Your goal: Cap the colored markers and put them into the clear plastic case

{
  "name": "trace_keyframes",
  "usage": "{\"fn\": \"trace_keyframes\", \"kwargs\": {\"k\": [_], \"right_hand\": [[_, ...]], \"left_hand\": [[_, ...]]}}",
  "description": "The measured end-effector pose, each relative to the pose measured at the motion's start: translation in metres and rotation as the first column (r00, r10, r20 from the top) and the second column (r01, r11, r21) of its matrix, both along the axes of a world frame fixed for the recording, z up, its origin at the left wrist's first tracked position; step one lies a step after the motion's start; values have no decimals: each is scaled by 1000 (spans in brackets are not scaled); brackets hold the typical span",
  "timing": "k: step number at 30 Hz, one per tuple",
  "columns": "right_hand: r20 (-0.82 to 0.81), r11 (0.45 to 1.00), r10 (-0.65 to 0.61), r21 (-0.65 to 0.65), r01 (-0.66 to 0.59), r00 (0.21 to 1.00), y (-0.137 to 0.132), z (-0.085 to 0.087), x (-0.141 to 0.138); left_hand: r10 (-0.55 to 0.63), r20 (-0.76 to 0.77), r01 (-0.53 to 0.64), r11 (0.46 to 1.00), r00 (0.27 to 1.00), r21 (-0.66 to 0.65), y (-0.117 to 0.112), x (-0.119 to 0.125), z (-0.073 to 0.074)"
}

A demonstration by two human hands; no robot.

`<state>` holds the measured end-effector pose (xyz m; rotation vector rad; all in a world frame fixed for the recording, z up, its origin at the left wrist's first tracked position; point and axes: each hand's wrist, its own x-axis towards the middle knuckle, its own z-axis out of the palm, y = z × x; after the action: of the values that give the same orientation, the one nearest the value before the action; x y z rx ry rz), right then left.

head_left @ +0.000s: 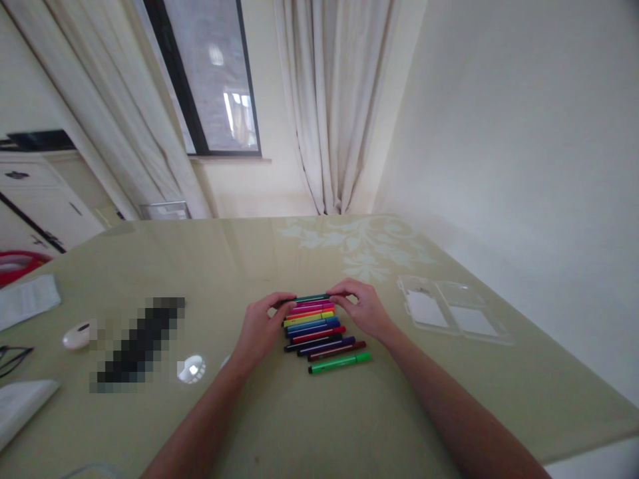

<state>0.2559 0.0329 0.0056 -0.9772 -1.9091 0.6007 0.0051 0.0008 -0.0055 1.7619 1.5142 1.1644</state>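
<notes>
Several coloured felt-tip pens lie side by side in a row on the table (pixel 279 426). At the row's far end is a dark green felt-tip pen (pixel 312 298). My left hand (pixel 259 326) pinches its left end, and my right hand (pixel 364 309) pinches its right end. Just nearer to me are pink, red and yellow pens, then a blue pen (pixel 312 326) and darker ones. A dark red pen (pixel 339 350) and a bright green pen (pixel 339 363) form the near end, sticking out further to the right. My fingers hide the ends of some far pens.
An opened clear plastic case (pixel 454 311) with white inserts lies to the right, near the wall. On the left are a blurred-out dark object (pixel 140 346), a white oval object (pixel 78 336), a black cable (pixel 14 359) and a white packet (pixel 30 301).
</notes>
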Motion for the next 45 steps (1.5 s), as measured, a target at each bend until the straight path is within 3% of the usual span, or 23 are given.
{"fn": "trace_keyframes", "kwargs": {"k": [5, 8, 13, 20, 27, 33, 35, 37, 40, 43, 45], "right_hand": [[81, 996, -73, -54, 77, 994, 9, -11, 5], [126, 991, -68, -103, 82, 990, 14, -16, 9], [179, 990, -23, -135, 47, 984, 17, -19, 11], [212, 995, 5, -103, 17, 977, 17, -22, 11], [227, 996, 5, -93, 17, 974, 17, -23, 12], [223, 996, 45, -91, -25, 974, 17, -25, 11], [235, 996, 37, -87, -17, 971, 19, -27, 11], [269, 995, -47, -68, 68, 962, 23, -25, 15], [393, 939, -315, -6, 345, 864, 30, -15, 33], [575, 777, -559, 113, 619, 597, 31, 2, 61], [668, 662, -618, 158, 732, 414, 28, 11, 79]], "left_hand": [[30, 14, -30, 1000, 999, 6, 2, 5, -7], [63, 103, -54, 994, 993, -92, 1, 9, -13], [28, 211, 22, 973, 977, -229, -5, 19, -16], [-37, 215, 77, 980, 976, -183, -13, 31, -10], [-102, 187, 130, 981, 977, -142, -13, 32, -14], [-130, 3, 130, 991, 991, -38, -14, 31, -19], [-150, -142, 157, 987, 978, 35, -17, 32, -19], [-176, -345, 227, 967, 922, 114, -22, 36, -18], [-189, -609, 359, 918, 771, 170, -35, 47, -18], [-174, -718, 412, 895, 674, 171, -49, 63, -23], [-155, -751, 423, 889, 642, 178, -55, 74, -28]]}}
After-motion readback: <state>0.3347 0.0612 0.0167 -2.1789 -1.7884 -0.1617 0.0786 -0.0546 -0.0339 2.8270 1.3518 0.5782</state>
